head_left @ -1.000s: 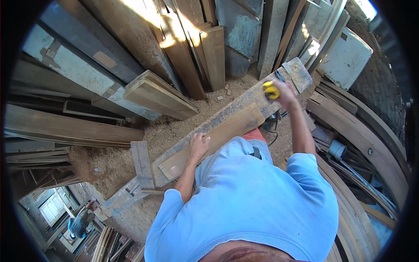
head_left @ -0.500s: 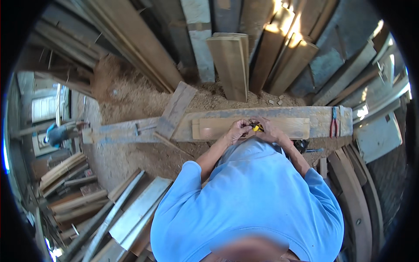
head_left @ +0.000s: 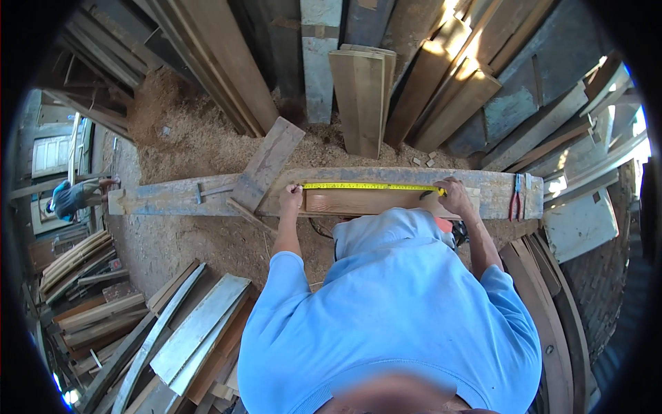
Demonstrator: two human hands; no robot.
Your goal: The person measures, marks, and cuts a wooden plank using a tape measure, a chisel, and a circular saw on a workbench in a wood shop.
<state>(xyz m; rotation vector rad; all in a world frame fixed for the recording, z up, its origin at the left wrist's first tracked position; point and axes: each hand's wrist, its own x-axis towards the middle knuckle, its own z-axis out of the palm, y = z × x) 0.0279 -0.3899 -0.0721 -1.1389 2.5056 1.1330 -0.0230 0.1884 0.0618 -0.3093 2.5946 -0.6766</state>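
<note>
On the desk (head_left: pixel 158 199) lies a board (head_left: pixel 376 202), with a tape measure (head_left: pixel 372 185) stretched along its far edge. Left of it, a plank (head_left: pixel 270 164) crosses the desk aslant (its far end overhanging); pliers (head_left: pixel 515 200) lie right. Upright boards (head_left: pixel 357 103) stand behind, stacked timber (head_left: pixel 103 321) front left.

The measuring tape (head_left: pixel 372 185) is bright yellow with fine dark markings; the board (head_left: pixel 386 202) is light brown. The bench plank (head_left: pixel 493 190) is grey-brown, mottled with bluish-grey patches. The pliers (head_left: pixel 517 187) are red-handled, the shirt (head_left: pixel 393 297) plain light blue, the sawdust (head_left: pixel 169 145) reddish to pale tan.
</note>
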